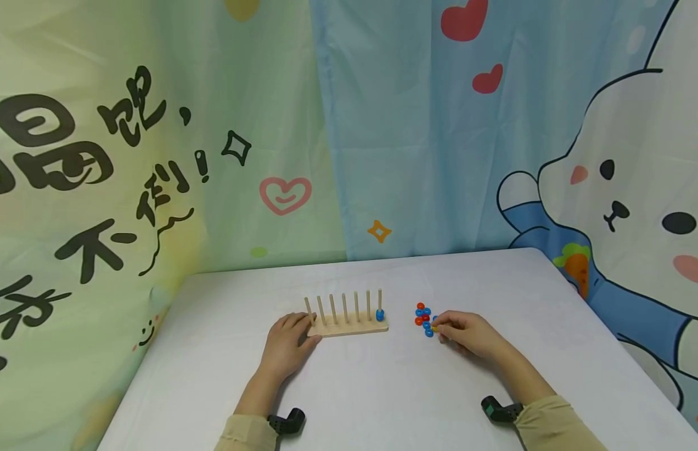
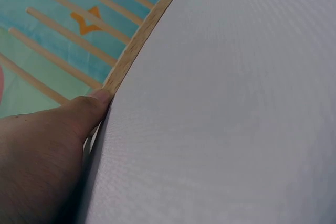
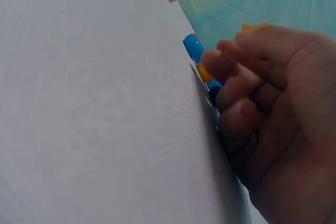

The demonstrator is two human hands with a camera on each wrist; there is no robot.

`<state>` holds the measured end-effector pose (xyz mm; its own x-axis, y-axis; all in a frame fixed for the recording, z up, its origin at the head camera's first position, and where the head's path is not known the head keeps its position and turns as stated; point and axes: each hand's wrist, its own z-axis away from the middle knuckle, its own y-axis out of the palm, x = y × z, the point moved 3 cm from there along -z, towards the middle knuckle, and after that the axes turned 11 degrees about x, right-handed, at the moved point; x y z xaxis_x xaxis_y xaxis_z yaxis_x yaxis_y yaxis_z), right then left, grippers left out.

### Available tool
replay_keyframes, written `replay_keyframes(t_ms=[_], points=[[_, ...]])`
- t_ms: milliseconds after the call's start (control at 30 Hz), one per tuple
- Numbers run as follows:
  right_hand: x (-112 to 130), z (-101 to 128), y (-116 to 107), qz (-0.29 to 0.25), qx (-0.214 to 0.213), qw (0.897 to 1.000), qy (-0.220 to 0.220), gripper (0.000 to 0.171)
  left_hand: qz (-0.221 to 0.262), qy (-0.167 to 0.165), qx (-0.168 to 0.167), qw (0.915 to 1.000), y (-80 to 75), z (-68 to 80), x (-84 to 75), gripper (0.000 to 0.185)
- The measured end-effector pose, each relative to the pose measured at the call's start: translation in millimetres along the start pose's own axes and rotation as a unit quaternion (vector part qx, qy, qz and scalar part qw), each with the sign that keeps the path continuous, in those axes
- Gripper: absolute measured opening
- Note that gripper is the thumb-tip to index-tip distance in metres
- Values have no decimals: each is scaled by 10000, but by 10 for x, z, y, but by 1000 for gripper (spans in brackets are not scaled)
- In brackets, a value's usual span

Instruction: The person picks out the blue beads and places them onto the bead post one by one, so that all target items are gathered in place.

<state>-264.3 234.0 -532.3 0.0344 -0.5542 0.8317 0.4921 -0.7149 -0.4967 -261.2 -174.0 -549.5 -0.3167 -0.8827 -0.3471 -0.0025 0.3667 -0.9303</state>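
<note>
My left hand [image 1: 288,341] grips the left end of a wooden peg board [image 1: 349,328], thumb on its front edge. In the left wrist view the thumb [image 2: 97,98] presses the board's wooden edge [image 2: 134,51]. Several thin upright pegs stand in a row; the rightmost carries a short stack of blue beads [image 1: 380,315]. My right hand [image 1: 467,332] is at a small cluster of red and blue beads [image 1: 421,313], with bent fingers. By its fingertips is a yellow bead [image 3: 203,72]; whether they pinch a bead is hidden.
A white-covered table [image 1: 383,388] lies under everything. Behind it hangs a printed curtain [image 1: 394,156] with hearts and a white cartoon animal at right. Black wrist devices [image 1: 288,421] sit on both wrists. The bead cluster lies just right of the peg board.
</note>
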Motion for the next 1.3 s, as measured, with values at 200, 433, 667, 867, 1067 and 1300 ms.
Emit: replay_keyframes(t_ms=[200, 433, 667, 867, 1067, 1300], points=[[29, 5, 35, 452, -89, 9988, 150, 19, 15, -10, 6, 10000, -5, 0, 0, 53], [68, 7, 48, 783, -105, 9969, -31, 13, 19, 21, -5, 10000, -14, -1, 2, 53], [90, -1, 77, 1434, -102, 9889, -373, 16, 23, 22, -45, 10000, -31, 4, -5, 53], [84, -25, 102, 1661, -273, 9850, -388, 14, 34, 37, -77, 10000, -38, 4, -16, 52], [73, -34, 134, 1830, -397, 9817, -352, 13, 63, 68, -114, 9999, -56, 6, -38, 51], [73, -32, 159, 2036, -500, 9770, -392, 13, 23, 47, -65, 10000, -32, 7, -28, 51]])
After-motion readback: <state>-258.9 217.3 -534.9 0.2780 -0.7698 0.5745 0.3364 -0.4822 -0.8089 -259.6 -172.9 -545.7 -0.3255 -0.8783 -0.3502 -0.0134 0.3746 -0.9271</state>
